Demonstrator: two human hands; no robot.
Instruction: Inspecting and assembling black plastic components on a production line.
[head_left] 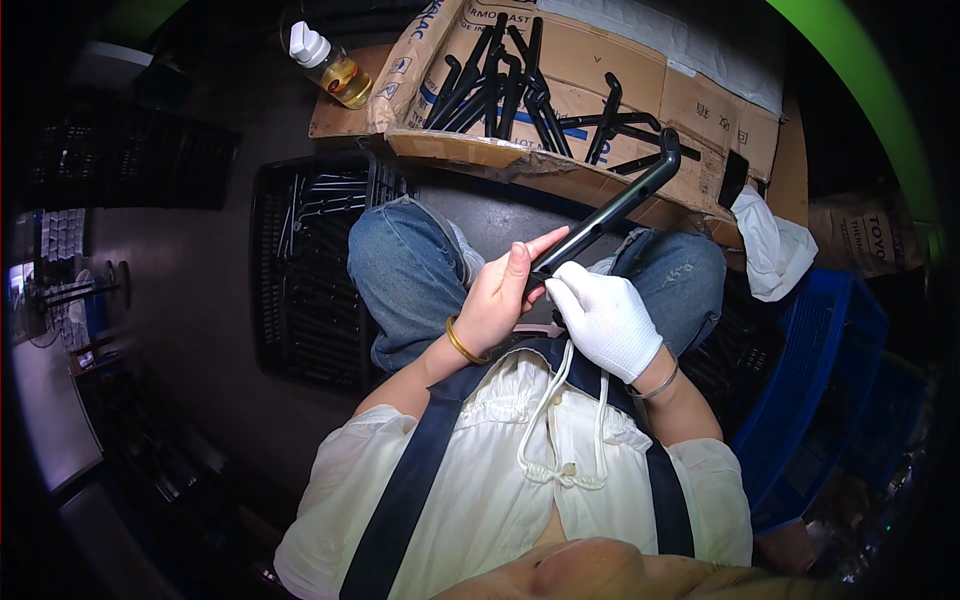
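Observation:
My bare left hand [497,297] grips the near end of a long black bent bar [622,199], fingers stretched along it. My right hand [604,318], in a white glove, closes on the same end just beside the left. The bar slants up and to the right, its hooked tip over the edge of a cardboard box [560,55]. Both hands hover above my knees in blue jeans.
The flattened cardboard box ahead holds several black bent bars [505,85]. A plastic bottle of yellow liquid [330,65] stands at its left. A black crate [310,270] sits left of my legs, a blue crate [830,370] at right, and a white cloth [770,245] beside it.

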